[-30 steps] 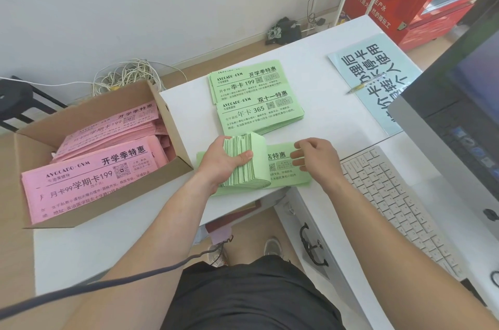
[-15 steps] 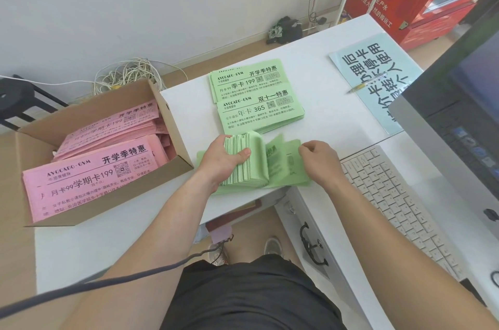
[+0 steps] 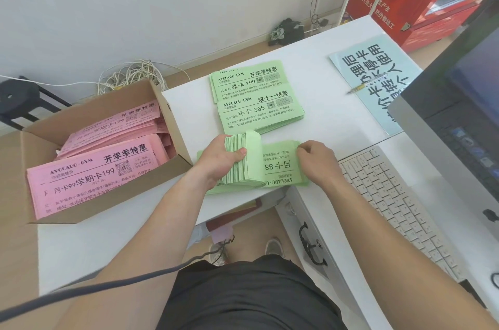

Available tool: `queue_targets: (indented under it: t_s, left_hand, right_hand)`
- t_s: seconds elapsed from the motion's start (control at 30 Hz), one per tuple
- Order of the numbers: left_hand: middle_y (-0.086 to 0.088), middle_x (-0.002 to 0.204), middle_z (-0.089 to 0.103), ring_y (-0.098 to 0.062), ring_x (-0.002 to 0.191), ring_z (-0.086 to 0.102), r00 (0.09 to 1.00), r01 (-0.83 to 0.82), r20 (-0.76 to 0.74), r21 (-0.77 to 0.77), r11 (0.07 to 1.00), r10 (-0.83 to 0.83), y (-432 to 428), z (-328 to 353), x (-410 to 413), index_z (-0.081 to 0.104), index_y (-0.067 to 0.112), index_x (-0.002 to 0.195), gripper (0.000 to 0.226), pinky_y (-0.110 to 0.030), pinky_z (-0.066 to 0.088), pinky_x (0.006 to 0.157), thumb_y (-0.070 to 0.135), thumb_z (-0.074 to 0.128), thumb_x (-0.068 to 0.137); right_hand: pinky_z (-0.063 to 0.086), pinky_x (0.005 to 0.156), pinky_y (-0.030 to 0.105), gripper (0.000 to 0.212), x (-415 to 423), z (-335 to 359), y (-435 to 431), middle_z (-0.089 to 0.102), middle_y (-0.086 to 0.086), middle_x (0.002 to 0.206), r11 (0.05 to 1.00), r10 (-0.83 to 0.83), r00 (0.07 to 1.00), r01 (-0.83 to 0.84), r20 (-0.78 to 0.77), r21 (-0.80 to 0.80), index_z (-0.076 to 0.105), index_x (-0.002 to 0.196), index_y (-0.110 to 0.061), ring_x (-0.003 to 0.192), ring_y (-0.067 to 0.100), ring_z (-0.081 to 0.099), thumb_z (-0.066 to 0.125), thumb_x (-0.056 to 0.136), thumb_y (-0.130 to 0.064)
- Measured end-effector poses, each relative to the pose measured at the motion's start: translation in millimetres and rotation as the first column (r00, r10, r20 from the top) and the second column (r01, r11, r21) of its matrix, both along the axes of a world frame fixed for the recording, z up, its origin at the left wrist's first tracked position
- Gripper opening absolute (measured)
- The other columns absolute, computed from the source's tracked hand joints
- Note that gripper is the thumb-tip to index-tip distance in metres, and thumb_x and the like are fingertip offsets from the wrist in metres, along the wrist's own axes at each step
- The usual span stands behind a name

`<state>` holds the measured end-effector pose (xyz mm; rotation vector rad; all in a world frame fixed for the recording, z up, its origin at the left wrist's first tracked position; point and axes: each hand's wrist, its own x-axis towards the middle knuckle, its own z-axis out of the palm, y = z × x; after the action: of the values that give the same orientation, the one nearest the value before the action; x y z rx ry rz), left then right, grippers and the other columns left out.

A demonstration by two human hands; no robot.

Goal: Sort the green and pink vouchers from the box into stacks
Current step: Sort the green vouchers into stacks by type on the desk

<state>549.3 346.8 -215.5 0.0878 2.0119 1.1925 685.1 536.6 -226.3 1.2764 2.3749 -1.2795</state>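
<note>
A thick stack of green vouchers [image 3: 280, 167] lies at the near edge of the white desk [image 3: 318, 127]. My left hand [image 3: 218, 159] bends the left part of that stack back and grips the folded bundle. My right hand [image 3: 316, 159] rests on the stack's right edge with its fingers pinched on the top sheet, which reads upside down. Beyond it lie two more green voucher stacks [image 3: 256, 97], overlapping. Pink vouchers [image 3: 100, 167] fill an open cardboard box [image 3: 108, 205] at the left.
A white keyboard [image 3: 391, 205] lies to the right, with a monitor [image 3: 464, 114] behind it. A light blue sign [image 3: 378, 81] with a pen [image 3: 364, 84] on it lies at the far right. Coiled white cable [image 3: 129, 76] sits on the floor behind the box.
My right hand has flipped sheets over to the left. The sheet showing on top now reads upside down, with different print. My left hand still holds the bent bundle.
</note>
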Motion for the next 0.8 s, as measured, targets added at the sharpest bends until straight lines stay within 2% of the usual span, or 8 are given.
queue_targets:
  t_s: [0.17,0.4,0.53,0.63,0.8]
  left_hand:
    - [-0.004,0.130,0.064,-0.026,0.120,0.060,1.000,0.006,0.026,-0.007,1.000,-0.006,0,4,1,0.051,0.021,0.133,0.043,-0.050,0.043,0.110,0.019,0.069,0.095]
    - [-0.002,0.124,0.067,-0.025,0.117,0.062,0.999,0.006,0.034,-0.007,1.000,-0.005,0,8,2,0.051,0.024,0.123,0.032,-0.050,0.042,0.111,0.015,0.067,0.096]
    - [0.000,0.124,0.067,-0.025,0.118,0.062,1.000,0.003,0.025,-0.007,1.000,-0.003,0,10,3,0.052,0.025,0.122,0.032,-0.051,0.043,0.110,0.017,0.068,0.096]
    - [-0.001,0.124,0.067,-0.025,0.118,0.063,1.000,0.009,0.010,-0.020,1.000,-0.009,0,12,6,0.052,0.022,0.126,0.034,-0.051,0.044,0.109,0.018,0.068,0.096]
    - [0.003,0.122,0.063,-0.021,0.113,0.060,0.998,0.017,-0.064,-0.062,0.998,-0.021,0,16,9,0.049,0.020,0.130,0.038,-0.036,0.046,0.097,0.026,0.067,0.096]
  right_hand:
    - [0.045,0.078,0.034,0.029,0,0,1,0.068,0.004,0.109,1.000,0.004,1.000,-0.004,-0.019,-0.001,0.068,0.112,-0.019,0.098,0.026,0.060,0.042,0.100,-0.025]
    - [0.043,0.078,0.033,0.029,0,1,0,0.067,0.004,0.109,1.000,0.020,0.999,-0.020,-0.025,0.017,0.069,0.114,-0.018,0.098,0.026,0.059,0.043,0.101,-0.025]
    - [0.043,0.082,0.032,0.030,1,2,0,0.068,0.005,0.117,0.999,0.035,0.999,-0.034,-0.017,0.021,0.069,0.117,-0.019,0.102,0.025,0.058,0.046,0.100,-0.026]
    - [0.044,0.087,0.032,0.033,1,0,1,0.067,0.003,0.127,0.998,0.054,0.999,-0.053,-0.008,0.013,0.066,0.126,-0.017,0.112,0.023,0.060,0.051,0.099,-0.030]
    - [0.046,0.095,0.036,0.045,2,-6,1,0.063,0.003,0.134,0.994,0.100,0.994,-0.101,0.040,0.045,0.061,0.133,-0.017,0.121,0.024,0.058,0.063,0.094,-0.039]
